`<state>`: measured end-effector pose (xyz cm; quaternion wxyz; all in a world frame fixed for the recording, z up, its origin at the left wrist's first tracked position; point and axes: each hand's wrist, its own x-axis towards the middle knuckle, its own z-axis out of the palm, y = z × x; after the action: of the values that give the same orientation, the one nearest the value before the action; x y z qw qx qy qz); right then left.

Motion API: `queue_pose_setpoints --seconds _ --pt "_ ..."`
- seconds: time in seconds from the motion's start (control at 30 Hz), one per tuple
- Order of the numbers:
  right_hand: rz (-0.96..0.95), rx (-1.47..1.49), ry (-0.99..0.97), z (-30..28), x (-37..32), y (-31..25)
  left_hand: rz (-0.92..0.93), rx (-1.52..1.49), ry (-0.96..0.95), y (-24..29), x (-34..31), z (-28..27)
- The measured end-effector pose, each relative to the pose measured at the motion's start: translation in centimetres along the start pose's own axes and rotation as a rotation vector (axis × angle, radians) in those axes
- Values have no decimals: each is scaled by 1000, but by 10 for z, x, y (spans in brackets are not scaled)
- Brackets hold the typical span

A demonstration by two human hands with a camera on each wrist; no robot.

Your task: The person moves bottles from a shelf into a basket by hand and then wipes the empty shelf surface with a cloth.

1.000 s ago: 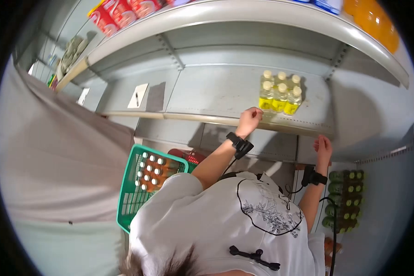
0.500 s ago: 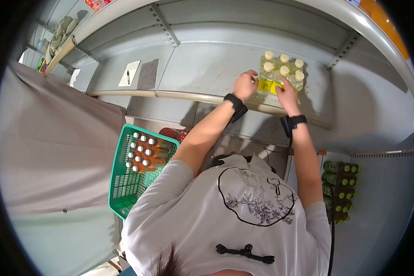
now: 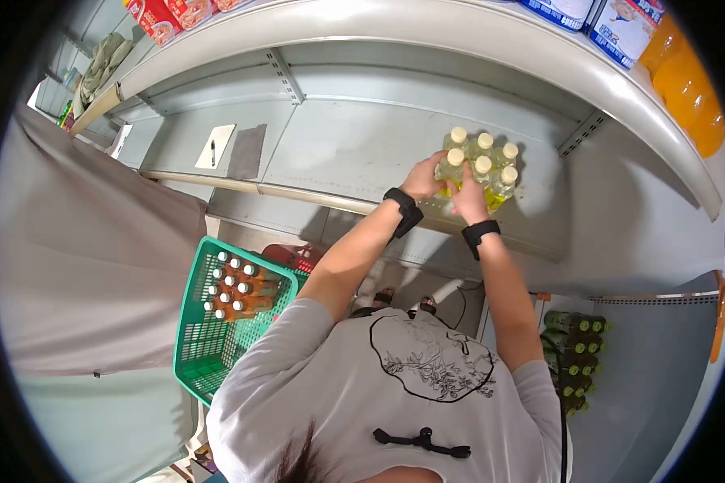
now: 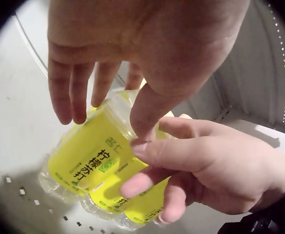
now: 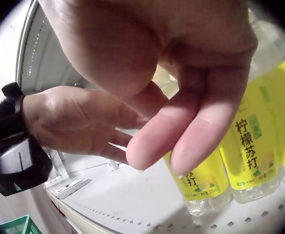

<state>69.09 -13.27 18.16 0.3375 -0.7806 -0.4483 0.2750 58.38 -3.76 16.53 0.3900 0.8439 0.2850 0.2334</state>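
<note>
Several yellow-label bottles with cream caps stand close together on the shelf's right part in the head view [image 3: 499, 193]. My left hand [image 3: 423, 179] grips the front-left bottle [image 4: 91, 156], fingers on its far side and thumb on its near side. Against the same bottle, my right hand [image 3: 469, 200] has curled fingers; its index finger reaches between the bottle necks. The thumbs of both hands meet in the left wrist view. In the right wrist view, my right fingertips [image 5: 145, 153] cover part of a label, and my left hand [image 5: 74, 119] is at the left.
A green basket [image 3: 187, 322] with orange-brown bottles [image 3: 258, 304] hangs at my left side. On the shelf lie a white paper with a pen [image 3: 215, 146] and a grey cloth [image 3: 246, 151]. Green-capped bottles [image 3: 576, 354] stand low right. The upper shelf's edge [image 3: 395, 20] runs overhead.
Both hands have moved to the bottles, the right hand coming up from the lower right. Its fingers now curl at the front-left bottle, which the left hand has taken hold of.
</note>
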Motion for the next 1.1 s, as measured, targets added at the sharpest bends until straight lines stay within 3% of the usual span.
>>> queue_pose_setpoints --seconds 0.07,0.2,0.23,0.27,0.33,0.37,0.53,0.57,0.6,0.7,0.73,0.77,0.8,0.87,0.9,0.93,1.0,1.1 --pt "-111 71 76 6 -1 8 -31 -35 45 -7 -3 10" --pt "-3 39 -3 -1 -6 -2 -103 -81 73 0 -6 10" --pt "-157 -104 138 24 15 36 -101 -82 76 1 -6 12" --pt "-161 -105 138 31 18 44 -73 -19 132 1 -9 14" --pt "-428 -226 400 37 15 48 -54 42 194 -1 -15 16" --pt "-437 -229 389 38 14 51 5 36 229 -2 -17 17" --pt "-199 -85 58 15 -20 14 23 96 453 21 -51 15" --pt "-278 -77 76 17 -20 18 1 89 477 37 -64 7" --pt "-221 -131 24 7 -34 -2 -20 80 498 54 -75 -3" --pt "-556 -265 134 5 -53 -17 -16 49 569 73 -104 -18" --pt "-677 -258 171 8 -62 -26 -96 55 569 84 -118 -25" --pt "-544 -78 -26 14 -62 -27 -89 92 629 82 -126 -25" --pt "-727 -87 26 18 -69 -33 -85 132 690 79 -137 -26" --pt "-907 -72 -25 35 -73 -35 -246 99 708 94 -167 -36" --pt "-762 -25 -174 45 -78 -38 -316 100 727 96 -183 -40" --pt "-790 -22 -220 50 -91 -49 -381 97 742 98 -198 -42" --pt "-646 -67 -428 57 -117 -78 -422 113 835 98 -227 -46" --pt "-712 -91 -537 89 -144 -89 -492 136 926 98 -277 -52"
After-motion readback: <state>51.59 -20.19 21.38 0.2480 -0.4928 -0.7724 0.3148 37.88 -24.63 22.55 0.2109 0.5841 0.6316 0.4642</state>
